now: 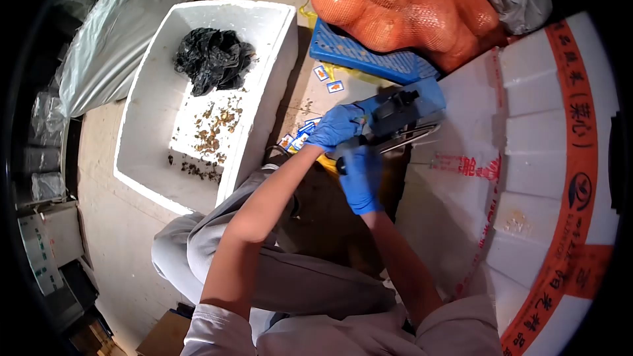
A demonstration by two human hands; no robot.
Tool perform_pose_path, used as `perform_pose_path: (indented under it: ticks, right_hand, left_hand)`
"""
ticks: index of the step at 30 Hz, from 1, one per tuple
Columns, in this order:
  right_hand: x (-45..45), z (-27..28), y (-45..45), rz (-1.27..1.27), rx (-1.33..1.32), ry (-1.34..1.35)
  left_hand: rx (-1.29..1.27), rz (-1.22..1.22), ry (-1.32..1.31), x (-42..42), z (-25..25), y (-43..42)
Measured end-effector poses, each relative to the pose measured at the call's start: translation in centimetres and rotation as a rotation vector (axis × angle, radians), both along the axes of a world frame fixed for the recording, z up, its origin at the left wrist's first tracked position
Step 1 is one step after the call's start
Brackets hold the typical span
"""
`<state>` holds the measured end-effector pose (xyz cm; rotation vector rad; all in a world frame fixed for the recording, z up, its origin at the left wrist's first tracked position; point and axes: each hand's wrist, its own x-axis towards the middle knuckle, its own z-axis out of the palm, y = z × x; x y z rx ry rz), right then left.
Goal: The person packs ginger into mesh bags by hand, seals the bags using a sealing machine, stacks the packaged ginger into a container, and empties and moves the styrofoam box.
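Observation:
Both my hands wear blue gloves and are close together at a dark hand-held tool point(394, 113) with metal rods point(419, 135) along its near side. My left hand point(336, 126) is closed at the tool's left end; its fingertips are partly hidden. Just below and nearer to me, my right hand point(362, 181) is closed round a black grip of the tool, smeared by motion. A flat blue piece point(432, 94) shows at the tool's far end. Several blue-and-white cards with orange pictures point(335, 86) lie on the floor beside my left hand.
Left stands a white foam box point(280, 59) holding a crumpled black plastic bag point(212, 60) and brown scraps point(210, 133). Orange net sacks point(402, 10) rest on a blue plastic pallet point(369, 56) ahead. A white foam box with red printed tape point(534, 158) is close on my right.

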<state>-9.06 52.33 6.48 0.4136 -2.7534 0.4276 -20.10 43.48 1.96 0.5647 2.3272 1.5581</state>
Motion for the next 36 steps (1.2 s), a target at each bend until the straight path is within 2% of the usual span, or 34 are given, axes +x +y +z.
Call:
perform_pose_path:
  ticks: [1,2,4,5,7,9,10,11,13,14,15,17,19,21,23,24,25,26,27,29,30,31,33,34,35,36]
  right_hand:
    - [-1.1,1.9,1.9,-0.145,-0.109,0.083]
    - [-1.7,2.7,2.9,-0.174,-0.096,0.093]
    - [-1.6,3.8,3.4,-0.208,-0.087,0.122]
    - [-0.9,3.5,3.5,-0.237,-0.153,0.167]
    - [0.6,2.6,3.8,-0.260,-0.218,0.228]
    - [2.4,0.6,4.6,-0.481,-0.481,0.318]
    - [3.2,-1.2,4.9,-0.602,-0.676,0.293]
    - [4.4,-2.2,5.5,-0.604,-0.671,0.283]
    - [5.7,-4.2,6.6,-0.615,-0.684,-0.237]
    - [5.7,-7.8,7.3,-0.438,-0.666,-0.142]
    - [5.8,-8.8,6.5,-0.471,-0.659,-0.126]
    - [5.7,-6.1,4.9,-0.270,-0.793,-0.119]
    - [5.4,-3.1,3.0,-0.149,-0.865,-0.173]
    - [5.3,-1.8,0.8,-0.014,-0.840,-0.175]
    - [5.8,2.9,-0.9,0.155,-0.942,-0.438]
    - [5.4,2.8,-2.0,0.193,-0.991,-0.488]
    - [5.2,3.1,-3.5,0.250,-1.217,-0.420]
    - [5.1,5.3,-4.1,0.299,-1.202,-0.446]
    - [4.9,7.5,-4.9,0.341,-1.184,-0.467]
    - [3.8,9.1,-7.1,0.430,-1.316,-0.679]
    - [3.1,9.8,-7.8,0.441,-1.096,-0.651]
    - [2.7,10.5,-9.0,0.443,-1.070,-0.652]
    - [2.6,10.9,-11.7,0.413,-1.073,-0.169]
    - [1.8,11.2,-12.2,0.443,-0.963,-0.017]
    - [1.4,12.9,-12.6,0.393,-0.907,-0.245]
    - [0.5,12.9,-13.2,0.386,-0.804,-0.103]
  left_hand:
    - [0.024,0.063,-0.076,0.3,0.3,0.3]
    - [0.031,0.051,-0.053,0.4,0.9,0.8]
    - [-0.144,0.009,0.020,0.5,1.7,1.2]
    - [-0.140,0.006,0.040,0.7,0.8,1.8]
    - [0.161,-0.190,0.209,1.2,-2.0,3.1]
    - [0.213,-0.116,0.422,2.9,-5.3,3.9]
    - [0.358,-0.021,0.280,4.9,-2.4,3.7]
    - [0.016,-0.087,0.079,5.1,-0.1,2.9]
    - [-0.317,-0.097,0.008,5.9,2.6,1.7]
    - [-0.312,-0.060,0.003,5.8,0.1,1.2]
    - [-0.369,-0.126,0.026,6.0,0.0,0.5]
    - [-0.035,-0.201,-0.266,7.1,1.4,-1.9]
    - [0.095,-0.069,-0.487,9.1,5.3,-3.1]
    - [0.194,-0.073,-0.457,10.4,8.7,-5.1]
    - [0.291,0.018,-0.495,12.0,14.2,-6.1]
    - [0.289,0.038,-0.419,13.0,16.9,-6.8]
    - [0.286,0.056,-0.337,13.6,19.0,-7.5]
    - [0.301,-0.029,-0.146,13.6,20.1,-8.7]
    - [0.482,0.097,-0.409,14.0,21.1,-9.8]
    - [0.645,0.256,-0.421,14.1,22.3,-12.0]
    - [0.680,0.243,-0.426,13.6,22.1,-13.6]
    - [0.768,0.221,-0.412,13.6,22.7,-14.8]
    - [0.862,0.336,-0.436,12.8,21.7,-17.0]
    - [0.857,0.366,-0.437,12.4,21.3,-18.2]
    - [0.854,0.397,-0.441,12.0,21.0,-19.4]
    - [0.841,0.491,-0.401,11.3,20.8,-20.2]
